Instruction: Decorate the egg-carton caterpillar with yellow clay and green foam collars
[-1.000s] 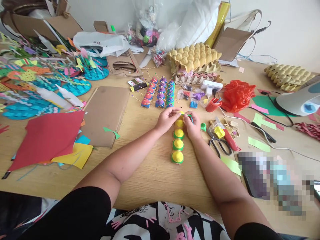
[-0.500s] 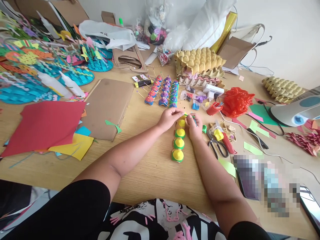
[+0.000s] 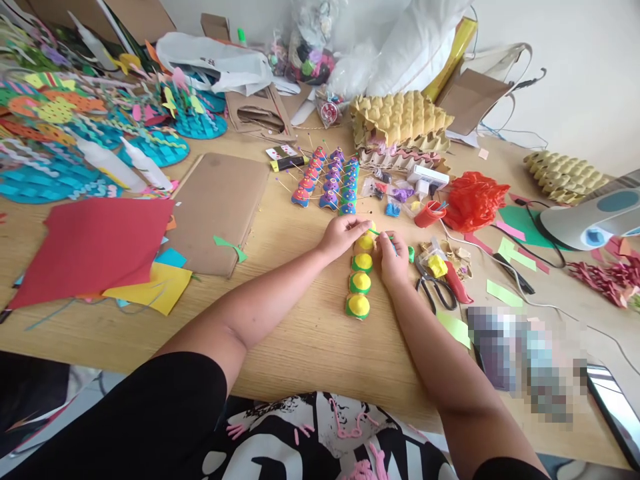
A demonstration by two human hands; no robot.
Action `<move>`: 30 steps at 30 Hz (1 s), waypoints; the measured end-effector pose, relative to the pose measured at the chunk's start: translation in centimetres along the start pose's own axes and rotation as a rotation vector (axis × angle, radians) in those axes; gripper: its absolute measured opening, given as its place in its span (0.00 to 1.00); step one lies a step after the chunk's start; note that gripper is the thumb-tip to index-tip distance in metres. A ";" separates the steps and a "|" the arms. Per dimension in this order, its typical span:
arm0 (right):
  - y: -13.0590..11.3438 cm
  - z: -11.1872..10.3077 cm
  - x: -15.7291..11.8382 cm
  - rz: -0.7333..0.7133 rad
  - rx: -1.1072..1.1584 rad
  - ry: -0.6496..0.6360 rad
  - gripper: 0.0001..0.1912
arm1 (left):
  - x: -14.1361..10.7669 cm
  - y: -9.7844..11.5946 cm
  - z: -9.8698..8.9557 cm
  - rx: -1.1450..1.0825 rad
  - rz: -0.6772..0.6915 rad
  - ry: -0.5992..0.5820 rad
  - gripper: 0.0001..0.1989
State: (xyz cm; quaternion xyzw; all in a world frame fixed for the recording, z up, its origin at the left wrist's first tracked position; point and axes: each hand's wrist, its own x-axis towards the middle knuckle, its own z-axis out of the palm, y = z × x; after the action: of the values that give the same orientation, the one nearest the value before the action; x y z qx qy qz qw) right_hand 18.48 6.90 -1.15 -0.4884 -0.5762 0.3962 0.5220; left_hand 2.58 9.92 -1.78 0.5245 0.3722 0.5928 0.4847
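Note:
A caterpillar-like row of egg-carton cups (image 3: 360,283), yellow on top with green round the bases, runs away from me on the table. Over its far end, my left hand (image 3: 343,235) pinches one end of a thin green strip (image 3: 375,232), which looks like modelling clay. The fingertips of my right hand (image 3: 393,259) are closed at the strip's other end. A slim blue thing shows within the right hand, its kind unclear. Both hands partly cover the farthest cups. Just right of the right hand lies a green lump (image 3: 411,254).
Three decorated egg-carton rows stuck with pins (image 3: 330,179) stand beyond my hands. To the right are scissors (image 3: 436,288), a yellow lump (image 3: 437,266), a red cup (image 3: 430,215) and a red plastic bag (image 3: 475,201). Cardboard (image 3: 223,207) and red paper (image 3: 95,247) lie left.
The view has shifted slightly. Both hands stay over the far end of the row, still holding the green strip, and a little more of it shows between the fingertips.

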 end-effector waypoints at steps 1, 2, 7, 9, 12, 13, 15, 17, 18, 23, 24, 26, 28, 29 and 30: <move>0.0 -0.1 -0.1 -0.016 0.008 0.045 0.25 | -0.1 0.0 0.1 -0.012 -0.006 -0.016 0.31; 0.0 -0.2 -0.2 -0.029 0.017 0.070 0.25 | -0.2 0.0 0.2 -0.017 -0.007 -0.028 0.31; -0.1 -0.5 0.0 -0.029 0.044 -0.014 0.26 | -0.7 0.3 0.0 0.063 0.063 -0.072 0.27; -0.1 -0.6 0.2 -0.036 0.106 -0.003 0.26 | -0.8 0.5 -0.1 0.158 0.129 -0.111 0.24; -0.1 -0.7 0.4 -0.034 0.138 -0.002 0.26 | -0.8 0.6 -0.2 0.290 0.251 -0.137 0.21; -0.2 -0.7 0.4 -0.039 0.129 -0.010 0.27 | -0.8 0.7 -0.2 0.321 0.297 -0.143 0.19; -0.3 -0.6 0.4 -0.053 0.111 -0.034 0.27 | -0.9 0.8 -0.1 0.388 0.359 -0.152 0.16; -0.5 -0.6 0.3 -0.066 0.099 -0.057 0.28 | -0.9 1.0 -0.1 0.443 0.384 -0.150 0.14; -0.5 -0.6 0.2 -0.066 0.097 -0.065 0.28 | -0.9 1.1 0.0 0.462 0.390 -0.144 0.14; -0.5 -0.6 0.2 -0.059 0.086 -0.057 0.29 | -0.8 1.3 -0.1 0.504 0.460 -0.092 0.14; -0.5 -0.6 0.2 -0.065 0.076 -0.050 0.28 | -0.8 1.2 -0.1 0.503 0.475 -0.090 0.13; -0.6 -0.6 0.2 -0.072 0.048 -0.037 0.28 | -0.8 1.2 -0.2 0.501 0.486 -0.096 0.11; -0.7 -0.6 0.1 -0.070 0.023 -0.023 0.27 | -0.8 1.2 -0.2 0.509 0.471 -0.105 0.08; -0.7 -0.7 0.1 -0.071 0.017 -0.014 0.27 | -0.8 1.2 -0.2 0.514 0.460 -0.110 0.07; -0.7 -0.7 0.1 -0.070 0.016 -0.003 0.27 | -0.8 1.3 -0.2 0.517 0.451 -0.115 0.06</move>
State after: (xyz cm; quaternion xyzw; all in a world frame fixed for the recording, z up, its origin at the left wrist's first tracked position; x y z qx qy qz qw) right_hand 19.02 6.82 -0.32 -0.4630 -0.5906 0.3831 0.5386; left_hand 2.17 8.81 -0.80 0.7313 0.3569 0.5407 0.2129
